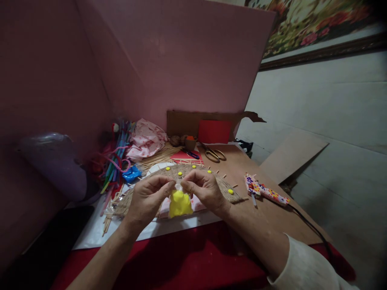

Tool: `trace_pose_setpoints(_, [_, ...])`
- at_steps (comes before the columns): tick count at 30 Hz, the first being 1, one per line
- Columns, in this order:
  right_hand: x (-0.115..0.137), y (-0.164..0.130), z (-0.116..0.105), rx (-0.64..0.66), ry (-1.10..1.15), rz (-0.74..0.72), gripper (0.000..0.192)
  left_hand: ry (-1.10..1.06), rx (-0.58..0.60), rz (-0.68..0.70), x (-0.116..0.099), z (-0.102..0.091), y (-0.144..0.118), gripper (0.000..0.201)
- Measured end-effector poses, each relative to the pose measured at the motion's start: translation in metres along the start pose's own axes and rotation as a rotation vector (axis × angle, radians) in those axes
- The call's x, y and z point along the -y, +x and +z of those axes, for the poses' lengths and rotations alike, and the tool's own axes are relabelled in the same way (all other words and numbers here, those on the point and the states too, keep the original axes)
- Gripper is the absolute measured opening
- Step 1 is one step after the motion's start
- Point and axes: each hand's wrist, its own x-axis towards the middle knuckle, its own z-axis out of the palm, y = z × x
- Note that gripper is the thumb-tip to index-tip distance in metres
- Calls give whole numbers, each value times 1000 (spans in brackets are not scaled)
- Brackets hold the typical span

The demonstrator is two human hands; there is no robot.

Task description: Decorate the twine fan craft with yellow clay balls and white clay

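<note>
My left hand (151, 199) and my right hand (205, 189) meet in front of me, each pinching the top of a small clear bag of yellow clay (180, 204). The bag hangs down between them, its yellow lump showing through the plastic. Behind and beneath my hands lies a fan-shaped piece wound with twine (222, 186), with thin sticks poking out along its edge. Several yellow dots (230, 191) sit on the twine. Pale pink fabric (198, 204) shows at its lower middle, partly hidden by my hands and the bag.
Gold-handled scissors (215, 154) lie behind the fan shape. A flower-patterned glue gun (266, 191) with a black cord rests at right on brown board (238, 161). Colourful pipe cleaners (116, 161), a blue packet (132, 174) and crumpled pink cloth (146, 139) crowd the left. Red card (214, 131) leans at the back.
</note>
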Motion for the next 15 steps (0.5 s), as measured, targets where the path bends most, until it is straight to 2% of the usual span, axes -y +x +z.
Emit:
trace_pose_setpoints(6, [0, 4, -4, -13, 31, -10, 25, -49, -28, -14, 8, -5, 2, 15])
trace_pose_setpoints(12, [-1, 1, -1, -13, 14, -7, 26, -20, 62, -54, 7, -6, 3, 15])
trace_pose_setpoints(15, [-3, 1, 0, 15, 26, 16, 27, 22, 57, -37, 6, -5, 3, 16])
